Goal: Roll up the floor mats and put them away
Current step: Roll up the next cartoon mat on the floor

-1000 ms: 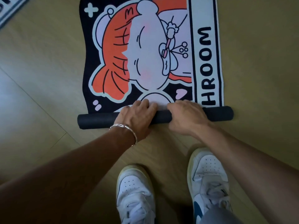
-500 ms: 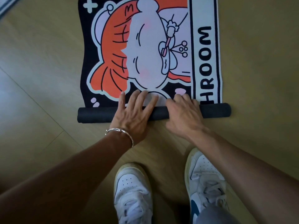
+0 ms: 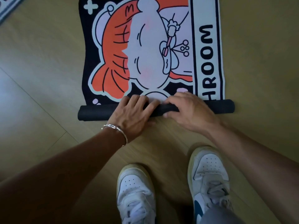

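Note:
A floor mat (image 3: 145, 54) with an orange-haired cartoon figure and the letters "HROOM" lies flat on the wooden floor, stretching away from me. Its near end is wound into a black roll (image 3: 97, 113) lying crosswise. My left hand (image 3: 131, 115), with a silver bracelet on the wrist, sits on the roll's middle, its fingers curled over the top. Right beside it, my right hand (image 3: 189, 110) grips the roll with the fingers over it and the thumb at its near side. Both ends of the roll stick out past my hands.
The corner of a second mat (image 3: 8, 8) shows at the top left edge. My two white sneakers (image 3: 135, 194) (image 3: 210, 175) stand on the floor just behind the roll. Wooden floor (image 3: 40, 78) surrounds the mat on both sides.
Half a second ago my fingers lay stretched flat over the roll; now both hands have curled round it again. The roll has taken up a little more of the mat.

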